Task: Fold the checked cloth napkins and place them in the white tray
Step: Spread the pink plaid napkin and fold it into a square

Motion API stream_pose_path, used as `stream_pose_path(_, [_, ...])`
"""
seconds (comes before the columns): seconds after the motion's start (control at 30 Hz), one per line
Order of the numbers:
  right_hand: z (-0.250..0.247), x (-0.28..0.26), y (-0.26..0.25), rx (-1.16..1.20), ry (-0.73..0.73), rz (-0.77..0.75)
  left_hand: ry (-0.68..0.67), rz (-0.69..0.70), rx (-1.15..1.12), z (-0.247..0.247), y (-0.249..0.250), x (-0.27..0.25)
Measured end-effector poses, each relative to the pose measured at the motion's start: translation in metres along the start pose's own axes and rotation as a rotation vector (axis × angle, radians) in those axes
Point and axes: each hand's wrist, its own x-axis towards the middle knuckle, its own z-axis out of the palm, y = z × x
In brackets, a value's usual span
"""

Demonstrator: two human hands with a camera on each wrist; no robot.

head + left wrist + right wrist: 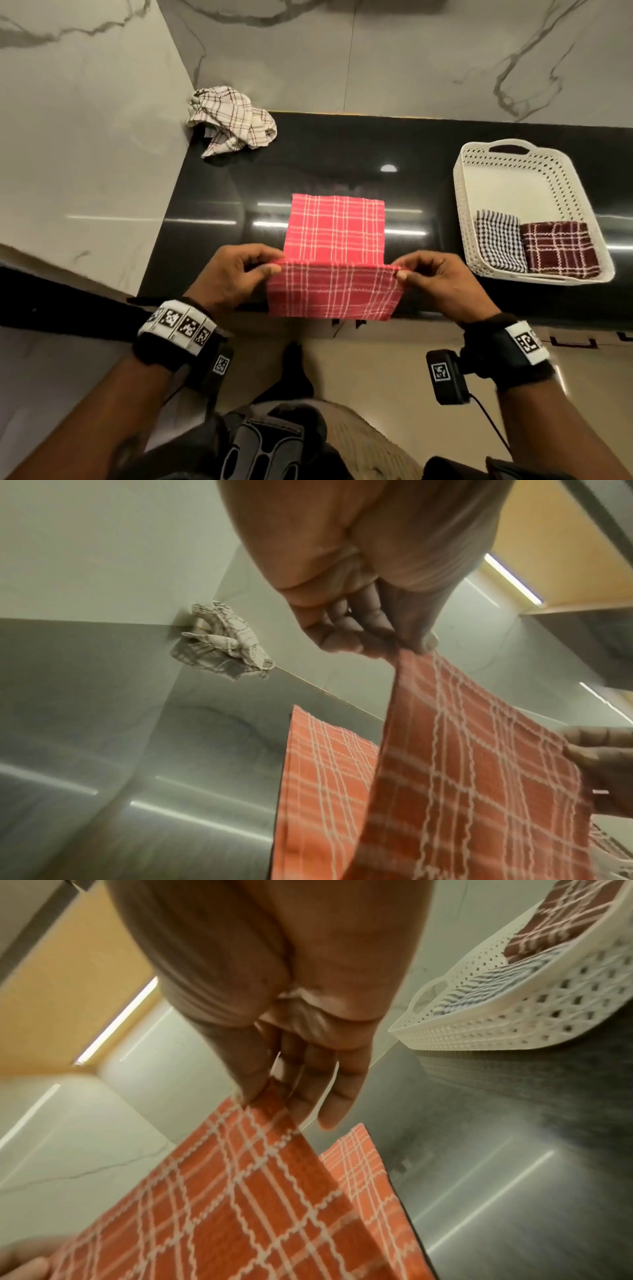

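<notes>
A red checked napkin lies on the black counter, its near end lifted off the surface. My left hand pinches the lifted end's left corner, my right hand its right corner. The left wrist view shows my left hand pinching the red napkin with thumb and fingers. In the right wrist view my right hand pinches the red napkin. The white tray at the right holds two folded napkins: a black-and-white checked napkin and a maroon checked napkin.
A crumpled cream checked napkin lies in the counter's far left corner against the marble wall; it also shows as the cream napkin in the left wrist view. The white tray stands close to my right hand. My legs stand below the counter's front edge.
</notes>
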Motion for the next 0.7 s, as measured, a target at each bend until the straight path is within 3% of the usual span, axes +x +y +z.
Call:
stream_pose_path(0.13, [-0.01, 0.087, 0.011, -0.117, 0.209, -0.014, 0.07, -0.023, 0.03, -0.007, -0.02, 0.099])
stream_pose_path(0.3, [-0.008, 0.181, 0.036, -0.31, 0.368, 0.093, 0.047, -0.09, 0.269, 0.002, -0.06, 0.193])
stream_pose_path(0.43, [0.0, 0.216, 0.052, -0.443, 0.385, 0.174, -0.029, -0.168, 0.399, 0.012, -0.081, 0.222])
stream_pose_path(0.7, [0.003, 0.233, 0.07, -0.476, 0.409, 0.251, -0.033, -0.186, 0.465, 0.017, -0.093, 0.232])
